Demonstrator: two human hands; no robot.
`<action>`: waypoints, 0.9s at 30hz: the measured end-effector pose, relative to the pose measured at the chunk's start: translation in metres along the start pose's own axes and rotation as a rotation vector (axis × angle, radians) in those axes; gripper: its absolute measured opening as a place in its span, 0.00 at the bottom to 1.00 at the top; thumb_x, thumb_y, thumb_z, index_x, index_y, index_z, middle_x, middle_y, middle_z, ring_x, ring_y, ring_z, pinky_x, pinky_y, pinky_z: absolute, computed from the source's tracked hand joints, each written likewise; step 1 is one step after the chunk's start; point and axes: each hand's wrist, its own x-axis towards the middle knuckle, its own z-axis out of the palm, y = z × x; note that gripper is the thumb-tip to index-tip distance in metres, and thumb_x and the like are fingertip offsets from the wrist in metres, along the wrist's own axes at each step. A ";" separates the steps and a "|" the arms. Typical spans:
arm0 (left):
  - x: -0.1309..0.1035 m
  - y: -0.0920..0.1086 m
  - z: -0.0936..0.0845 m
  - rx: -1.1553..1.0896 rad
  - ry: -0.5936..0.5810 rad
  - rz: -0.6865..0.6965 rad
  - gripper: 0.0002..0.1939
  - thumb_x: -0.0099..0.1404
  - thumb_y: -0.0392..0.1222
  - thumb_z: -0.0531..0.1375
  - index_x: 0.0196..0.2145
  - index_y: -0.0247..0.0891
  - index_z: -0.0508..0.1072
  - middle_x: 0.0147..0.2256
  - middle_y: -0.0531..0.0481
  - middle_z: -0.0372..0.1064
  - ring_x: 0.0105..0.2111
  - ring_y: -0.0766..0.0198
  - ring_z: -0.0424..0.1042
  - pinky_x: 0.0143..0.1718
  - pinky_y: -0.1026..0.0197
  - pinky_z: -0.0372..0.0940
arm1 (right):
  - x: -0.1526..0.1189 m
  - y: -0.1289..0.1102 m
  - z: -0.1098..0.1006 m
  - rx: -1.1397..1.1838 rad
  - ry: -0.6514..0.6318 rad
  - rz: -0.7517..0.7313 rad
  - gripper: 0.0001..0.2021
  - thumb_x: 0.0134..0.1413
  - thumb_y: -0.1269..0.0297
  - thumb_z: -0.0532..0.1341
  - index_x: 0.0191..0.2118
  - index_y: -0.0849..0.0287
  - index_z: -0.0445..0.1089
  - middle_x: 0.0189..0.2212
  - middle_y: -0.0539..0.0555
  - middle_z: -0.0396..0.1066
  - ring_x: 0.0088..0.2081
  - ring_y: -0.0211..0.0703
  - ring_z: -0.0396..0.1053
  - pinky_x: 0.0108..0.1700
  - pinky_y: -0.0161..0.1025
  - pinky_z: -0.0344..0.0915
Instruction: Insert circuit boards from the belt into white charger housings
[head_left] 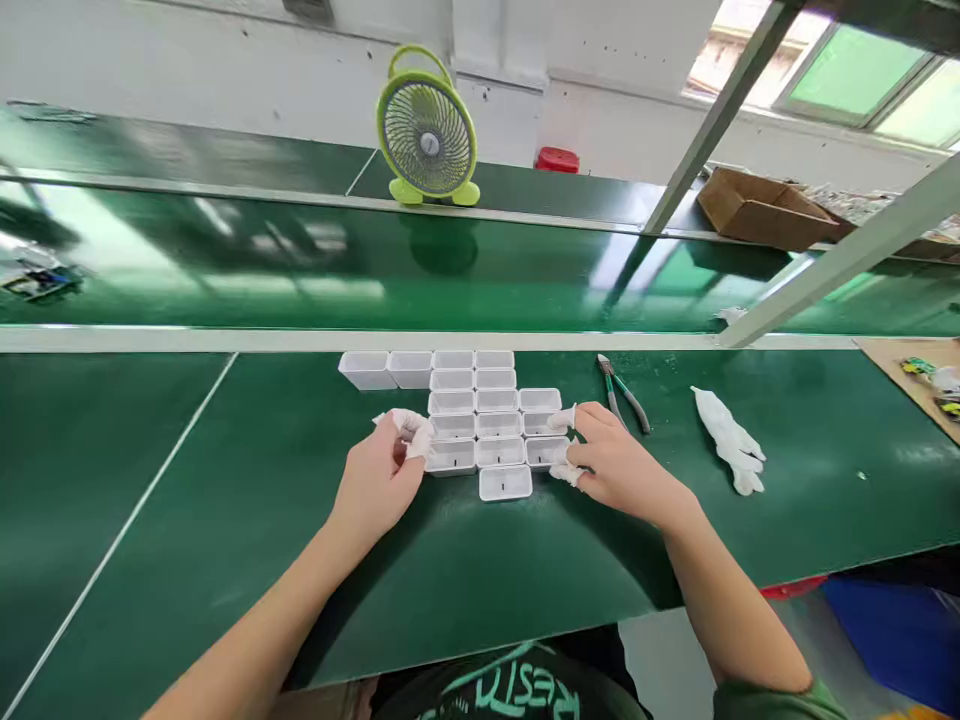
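Several small white rectangular trays (499, 425) stand in touching rows on the green table, some with a small dark mark inside. One tray (505, 484) sticks out at the front of the group. My left hand (390, 465) is at the group's left edge, its fingers, tipped with white covers, closed beside the front left tray (453, 456); what they hold, if anything, is hidden. At the right edge, my right hand (607, 455) has its covered fingers apart, touching the right-hand trays (546, 453).
Green-handled pliers (622, 392) and a white glove (731, 440) lie to the right. Behind stand a raised shelf edge (300, 341), a green fan (427, 135), a red object (557, 160) and a cardboard box (772, 210). A slanted post (855, 250) crosses the right side.
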 end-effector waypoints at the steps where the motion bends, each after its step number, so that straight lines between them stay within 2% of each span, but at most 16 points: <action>1: 0.000 0.001 0.001 -0.005 -0.007 0.000 0.13 0.54 0.44 0.52 0.38 0.43 0.69 0.29 0.55 0.72 0.24 0.64 0.70 0.28 0.62 0.64 | 0.000 0.000 0.001 -0.005 -0.004 0.011 0.15 0.45 0.85 0.59 0.19 0.59 0.60 0.33 0.58 0.64 0.44 0.53 0.61 0.41 0.48 0.68; 6: 0.005 -0.001 0.002 -0.014 0.026 0.009 0.13 0.57 0.43 0.53 0.40 0.42 0.70 0.29 0.53 0.71 0.23 0.63 0.69 0.27 0.61 0.65 | 0.000 -0.002 0.002 0.058 -0.019 0.042 0.11 0.56 0.75 0.62 0.25 0.57 0.68 0.37 0.59 0.66 0.47 0.55 0.62 0.44 0.51 0.69; 10: 0.016 -0.012 0.000 0.058 0.181 0.079 0.18 0.66 0.49 0.52 0.48 0.38 0.71 0.42 0.43 0.72 0.31 0.60 0.74 0.34 0.56 0.71 | 0.001 -0.002 -0.004 0.157 0.054 0.066 0.03 0.62 0.66 0.63 0.35 0.56 0.72 0.43 0.61 0.68 0.50 0.56 0.64 0.49 0.55 0.70; 13: 0.027 -0.023 0.001 0.213 0.196 0.260 0.22 0.70 0.47 0.49 0.54 0.36 0.70 0.57 0.35 0.65 0.45 0.53 0.75 0.46 0.49 0.72 | 0.002 0.000 -0.005 0.172 0.145 0.055 0.05 0.66 0.65 0.61 0.45 0.56 0.71 0.52 0.63 0.68 0.54 0.56 0.64 0.54 0.57 0.68; 15: 0.033 -0.032 0.004 0.313 0.141 0.360 0.21 0.70 0.45 0.47 0.52 0.35 0.71 0.61 0.33 0.60 0.58 0.46 0.67 0.55 0.44 0.68 | 0.003 0.000 -0.003 0.156 0.170 0.033 0.09 0.66 0.66 0.60 0.50 0.56 0.70 0.55 0.64 0.67 0.56 0.57 0.64 0.55 0.58 0.68; 16: 0.036 -0.036 0.005 0.355 0.117 0.378 0.20 0.69 0.44 0.47 0.50 0.35 0.72 0.62 0.33 0.59 0.62 0.43 0.63 0.57 0.43 0.67 | 0.003 0.000 -0.002 0.148 0.171 0.024 0.11 0.66 0.66 0.60 0.52 0.56 0.69 0.55 0.64 0.67 0.56 0.57 0.64 0.55 0.58 0.68; 20: 0.043 -0.046 0.007 0.437 0.085 0.365 0.19 0.67 0.41 0.47 0.46 0.34 0.73 0.60 0.32 0.61 0.61 0.42 0.65 0.54 0.44 0.70 | 0.003 -0.002 0.001 0.116 0.170 0.004 0.11 0.66 0.67 0.59 0.52 0.57 0.69 0.54 0.65 0.68 0.55 0.58 0.65 0.54 0.59 0.69; 24: 0.046 -0.044 0.006 0.500 0.041 0.388 0.20 0.66 0.37 0.46 0.48 0.35 0.74 0.61 0.33 0.61 0.58 0.45 0.68 0.48 0.47 0.72 | 0.003 -0.002 0.003 0.094 0.171 -0.003 0.10 0.66 0.68 0.59 0.51 0.59 0.69 0.54 0.66 0.68 0.56 0.59 0.64 0.54 0.59 0.69; 27: 0.046 -0.041 0.007 0.526 0.070 0.404 0.21 0.67 0.39 0.47 0.50 0.34 0.74 0.60 0.32 0.63 0.55 0.44 0.71 0.45 0.48 0.72 | 0.004 -0.002 0.003 0.089 0.171 -0.001 0.10 0.66 0.68 0.59 0.50 0.60 0.69 0.54 0.66 0.68 0.56 0.59 0.64 0.55 0.59 0.69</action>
